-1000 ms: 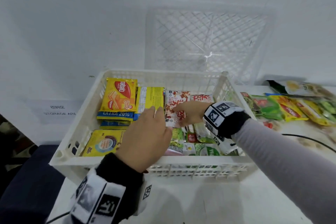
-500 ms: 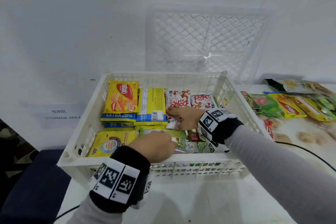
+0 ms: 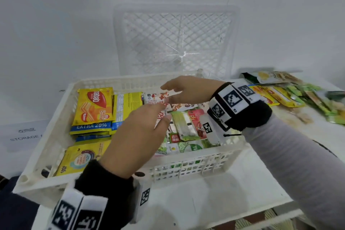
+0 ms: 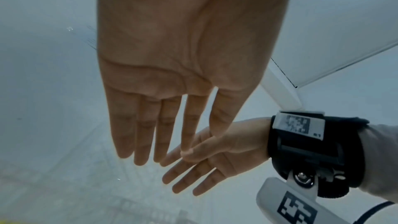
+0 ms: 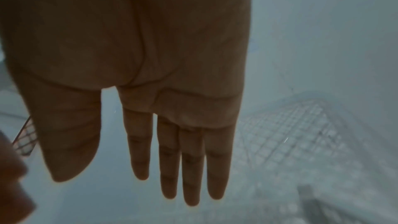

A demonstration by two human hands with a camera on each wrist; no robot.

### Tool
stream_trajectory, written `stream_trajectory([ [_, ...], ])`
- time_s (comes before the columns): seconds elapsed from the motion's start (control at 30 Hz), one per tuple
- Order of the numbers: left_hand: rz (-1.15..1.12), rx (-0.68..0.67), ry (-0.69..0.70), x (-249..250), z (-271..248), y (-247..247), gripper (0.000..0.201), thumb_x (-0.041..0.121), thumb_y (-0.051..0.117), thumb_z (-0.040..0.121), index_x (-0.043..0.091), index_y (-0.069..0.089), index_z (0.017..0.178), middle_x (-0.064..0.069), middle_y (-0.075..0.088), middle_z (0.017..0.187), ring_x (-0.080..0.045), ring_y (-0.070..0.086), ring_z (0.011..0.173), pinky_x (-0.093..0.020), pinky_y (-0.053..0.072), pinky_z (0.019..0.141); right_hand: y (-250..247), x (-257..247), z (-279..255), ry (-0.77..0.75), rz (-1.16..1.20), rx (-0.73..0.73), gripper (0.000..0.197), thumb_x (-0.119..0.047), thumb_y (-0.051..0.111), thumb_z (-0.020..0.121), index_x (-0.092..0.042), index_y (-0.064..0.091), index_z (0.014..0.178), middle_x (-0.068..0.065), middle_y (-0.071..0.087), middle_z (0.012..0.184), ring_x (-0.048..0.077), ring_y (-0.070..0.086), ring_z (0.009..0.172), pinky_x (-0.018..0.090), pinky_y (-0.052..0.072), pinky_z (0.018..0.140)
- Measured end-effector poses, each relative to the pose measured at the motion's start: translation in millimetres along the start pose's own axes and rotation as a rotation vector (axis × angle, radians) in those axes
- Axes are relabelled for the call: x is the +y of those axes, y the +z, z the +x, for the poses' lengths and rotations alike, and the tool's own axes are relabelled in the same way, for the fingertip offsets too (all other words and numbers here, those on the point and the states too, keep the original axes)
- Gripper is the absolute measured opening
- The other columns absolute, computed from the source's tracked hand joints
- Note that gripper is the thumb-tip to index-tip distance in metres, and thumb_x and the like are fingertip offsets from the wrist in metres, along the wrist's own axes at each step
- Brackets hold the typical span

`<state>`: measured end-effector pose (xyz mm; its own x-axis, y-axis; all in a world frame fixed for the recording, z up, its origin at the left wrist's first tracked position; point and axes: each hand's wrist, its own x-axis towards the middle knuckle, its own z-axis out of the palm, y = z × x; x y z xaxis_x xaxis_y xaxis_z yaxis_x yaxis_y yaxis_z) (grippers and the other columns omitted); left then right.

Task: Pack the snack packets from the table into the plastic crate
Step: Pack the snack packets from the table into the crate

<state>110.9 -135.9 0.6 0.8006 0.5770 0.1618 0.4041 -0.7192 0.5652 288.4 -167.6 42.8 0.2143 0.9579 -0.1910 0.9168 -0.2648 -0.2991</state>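
Note:
The white plastic crate [image 3: 196, 157] stands on the table and holds several packets: a yellow wafer packet [image 3: 95, 106] at the back left, a yellow and blue packet [image 3: 127, 106] beside it, a red and white packet [image 3: 155, 99], and green packets [image 3: 184, 127] on the right. My left hand [image 3: 145, 129] hovers over the crate's middle with straight fingers and an empty palm [image 4: 172, 74]. My right hand [image 3: 186, 89] hovers over the back right, fingers straight, holding nothing [image 5: 150, 91]. More snack packets [image 3: 291, 95] lie on the table at the right.
A second white crate [image 3: 175, 39] leans upright against the wall behind. A paper sign [image 3: 26, 136] hangs at the left. A black cable [image 3: 324, 147] runs over the white table [image 3: 205, 201]. A dark blue object [image 3: 15, 207] sits at the lower left.
Both hands have risen from the packets in the crate. The left hand went from curled on the front packets to straight fingers; the right hand lifted off the red and white packet.

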Motion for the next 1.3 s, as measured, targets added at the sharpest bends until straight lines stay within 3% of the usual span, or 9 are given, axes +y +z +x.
stream_trajectory([
  [0.2, -0.088, 0.100, 0.057, 28.8, 15.3, 20.2, 0.038, 0.034, 0.049, 0.093, 0.028, 0.051, 0.131, 0.010, 0.054, 0.131, -0.007, 0.043, 0.123, -0.019, 0.029, 0.095, -17.0, 43.2, -55.1, 0.047, 0.238, 0.114, 0.050, -0.040, 0.055, 0.091, -0.028, 0.043, 0.138, -0.006, 0.049, 0.139, 0.008, 0.049, 0.123, 0.024, 0.038, 0.102],
  [0.33, -0.134, 0.127, 0.100, 57.8, 28.3, 37.3, 0.033, 0.032, 0.053, 0.091, 0.030, 0.056, 0.124, 0.012, 0.058, 0.123, -0.006, 0.048, 0.117, -0.024, 0.035, 0.098, -21.0, 86.5, -96.1, 0.051, 0.437, 0.215, 0.038, -0.027, 0.051, 0.096, -0.027, 0.049, 0.134, -0.014, 0.058, 0.121, -0.010, 0.052, 0.107, 0.005, 0.043, 0.089],
  [0.53, -0.188, 0.153, 0.128, 118.5, 53.8, 70.0, 0.034, 0.032, 0.054, 0.087, 0.027, 0.060, 0.120, 0.011, 0.060, 0.108, -0.006, 0.058, 0.095, -0.028, 0.042, 0.093, -14.8, 168.5, -133.6, 0.117, 0.495, 0.222, 0.033, -0.014, 0.047, 0.098, -0.029, 0.054, 0.127, -0.006, 0.063, 0.120, 0.003, 0.057, 0.113, 0.031, 0.045, 0.101],
  [0.73, -0.146, 0.114, 0.066, 166.0, 76.4, 116.4, 0.038, 0.030, 0.053, 0.091, 0.027, 0.054, 0.128, 0.006, 0.059, 0.123, -0.012, 0.051, 0.118, -0.035, 0.041, 0.103, -1.5, 249.5, -139.7, 0.103, 0.539, 0.190, 0.043, 0.001, 0.043, 0.096, -0.029, 0.056, 0.124, 0.000, 0.063, 0.119, 0.007, 0.055, 0.115, 0.033, 0.044, 0.102],
  [0.8, -0.118, 0.102, 0.063, 178.6, 79.5, 135.4, 0.039, 0.031, 0.052, 0.091, 0.029, 0.052, 0.130, 0.008, 0.057, 0.126, -0.006, 0.048, 0.115, -0.025, 0.037, 0.102, 3.3, 280.0, -140.6, 0.136, 0.477, 0.124, 0.044, -0.004, 0.044, 0.096, -0.041, 0.055, 0.118, -0.002, 0.062, 0.119, 0.009, 0.056, 0.112, 0.032, 0.044, 0.100],
  [0.93, -0.007, -0.119, 0.087, 192.0, 83.3, 177.1, 0.046, 0.023, 0.045, 0.094, 0.034, 0.037, 0.138, 0.013, 0.040, 0.141, 0.001, 0.032, 0.124, -0.008, 0.021, 0.089, 11.4, 330.0, -134.3, 0.232, 0.218, -0.080, 0.038, -0.028, 0.049, 0.096, -0.035, 0.048, 0.133, -0.006, 0.057, 0.125, 0.010, 0.055, 0.107, 0.029, 0.045, 0.092],
  [1.07, 0.162, -0.347, 0.026, 204.7, 96.6, 218.0, 0.063, 0.011, 0.039, 0.091, 0.030, 0.020, 0.147, 0.006, 0.019, 0.151, -0.010, 0.020, 0.137, -0.024, 0.022, 0.109, 13.3, 360.3, -108.6, 0.219, 0.115, -0.057, 0.042, -0.029, 0.052, 0.094, -0.026, 0.046, 0.135, 0.001, 0.046, 0.140, 0.020, 0.045, 0.125, 0.031, 0.039, 0.097],
  [1.17, 0.335, -0.340, -0.016, 206.3, 108.9, 228.6, 0.063, 0.007, 0.038, 0.086, 0.024, 0.020, 0.145, -0.003, 0.026, 0.145, -0.022, 0.028, 0.132, -0.040, 0.037, 0.103, 13.9, 385.9, -86.9, 0.378, 0.001, 0.005, 0.057, -0.035, 0.054, 0.091, -0.025, 0.032, 0.142, 0.010, 0.033, 0.147, 0.033, 0.030, 0.135, 0.048, 0.033, 0.107],
  [1.3, 0.329, -0.294, -0.030, 202.8, 127.2, 236.0, 0.055, 0.011, 0.039, 0.088, 0.024, 0.028, 0.140, -0.003, 0.039, 0.133, -0.023, 0.038, 0.122, -0.039, 0.041, 0.096, 12.9, 414.2, -68.7, 0.606, -0.081, -0.050, 0.083, -0.053, 0.059, 0.083, -0.025, 0.014, 0.147, 0.018, 0.012, 0.155, 0.044, 0.003, 0.142, 0.066, 0.012, 0.109],
])
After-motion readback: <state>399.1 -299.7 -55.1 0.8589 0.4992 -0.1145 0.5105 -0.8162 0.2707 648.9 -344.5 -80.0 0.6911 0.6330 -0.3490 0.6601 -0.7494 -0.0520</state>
